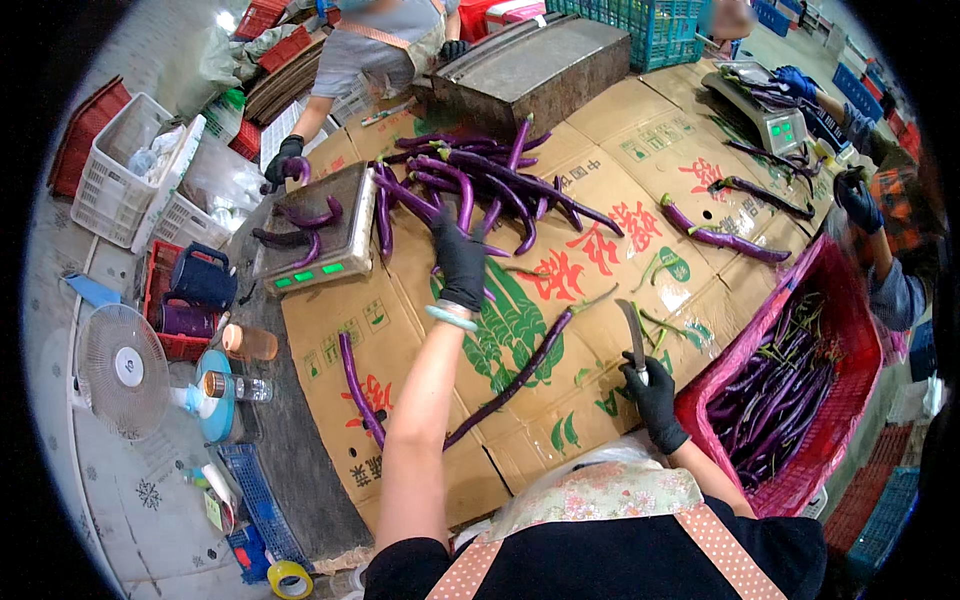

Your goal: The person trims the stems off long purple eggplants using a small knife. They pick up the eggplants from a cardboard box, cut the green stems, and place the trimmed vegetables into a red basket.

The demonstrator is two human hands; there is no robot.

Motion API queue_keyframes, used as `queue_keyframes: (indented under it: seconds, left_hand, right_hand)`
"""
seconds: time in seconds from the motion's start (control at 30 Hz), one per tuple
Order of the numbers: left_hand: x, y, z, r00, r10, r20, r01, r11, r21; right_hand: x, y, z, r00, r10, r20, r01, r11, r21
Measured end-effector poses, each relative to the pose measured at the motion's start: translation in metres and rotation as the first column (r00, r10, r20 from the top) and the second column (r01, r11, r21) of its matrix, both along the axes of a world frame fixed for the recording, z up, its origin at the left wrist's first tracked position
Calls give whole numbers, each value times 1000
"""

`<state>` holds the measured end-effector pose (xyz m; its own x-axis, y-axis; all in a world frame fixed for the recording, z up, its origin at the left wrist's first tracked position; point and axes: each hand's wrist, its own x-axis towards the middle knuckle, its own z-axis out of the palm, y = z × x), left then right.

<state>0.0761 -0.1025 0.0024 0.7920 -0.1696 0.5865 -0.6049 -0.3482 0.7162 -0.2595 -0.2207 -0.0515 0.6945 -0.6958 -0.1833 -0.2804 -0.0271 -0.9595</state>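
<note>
My left hand (459, 262), in a black glove with a pale green bangle at the wrist, reaches over the near side of a pile of long purple eggplants (480, 169). Its fingers overlap some of them, and whether they grip one is hidden. A knife with a curved blade (632, 330) is held in my black-gloved right hand (654, 401), its tip pointing away from me. Between my arms lies a long, thin eggplant (517, 379) with its stem. Another eggplant (356, 386) rests left of my forearm. Cut green stems (660, 322) are scattered beside the blade.
Flattened cardboard (585, 270) covers the table. A pink-lined crate (697, 409) of eggplants stands at my right. At left, a co-worker's gloved hand (283, 163) holds an eggplant beside a scale (319, 262). Another person works by the right scale (784, 127). A metal box (540, 67) stands behind the pile.
</note>
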Motion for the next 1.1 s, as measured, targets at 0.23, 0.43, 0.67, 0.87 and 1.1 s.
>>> queue_keyframes:
  seconds: [0.23,0.43,0.67,0.87,1.1]
  left_hand:
    - [40,-45,-46,988,-54,-147,134,777,616]
    - [54,-63,-52,980,125,-156,-22,844,536]
    - [33,-51,-43,921,-113,-372,122,993,0]
    - [-25,-44,-21,911,8,-413,-134,952,-275]
    - [-35,-48,-37,893,-13,-449,-168,918,-360]
  right_hand:
    - [0,-8,-11,1000,-6,-6,6,993,120]
    - [4,-5,2,1000,-24,-16,26,991,133]
    - [4,-5,-2,999,-45,-28,49,986,156]
    - [8,-4,11,998,-50,-37,55,990,129]
    - [0,-10,-15,999,-31,-18,32,997,73]
